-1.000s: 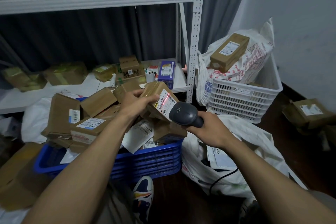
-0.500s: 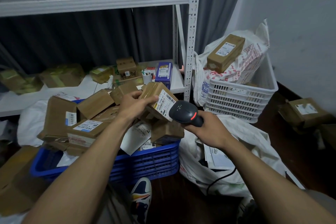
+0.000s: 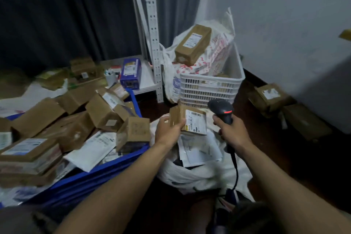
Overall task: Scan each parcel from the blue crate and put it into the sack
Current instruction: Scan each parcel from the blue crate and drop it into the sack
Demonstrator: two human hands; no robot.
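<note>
My left hand (image 3: 169, 130) grips a small brown parcel (image 3: 187, 119) with a white label, holding it over the open mouth of the white sack (image 3: 199, 173). White mailers (image 3: 199, 151) lie inside the sack. My right hand (image 3: 232, 133) holds a black barcode scanner (image 3: 221, 109) upright just right of the parcel, its cable hanging down. The blue crate (image 3: 98, 172) at the left is heaped with brown boxes and white envelopes.
A white plastic basket (image 3: 210, 85) behind the sack holds a printed bag with a brown box (image 3: 192, 44) on top. A white metal shelf (image 3: 152, 30) with more parcels stands behind the crate. Brown boxes (image 3: 271, 99) lie on the dark floor at the right wall.
My left hand has carried the parcel right, away from above the crate to over the sack. The scanner has swung off the label and now points upward.
</note>
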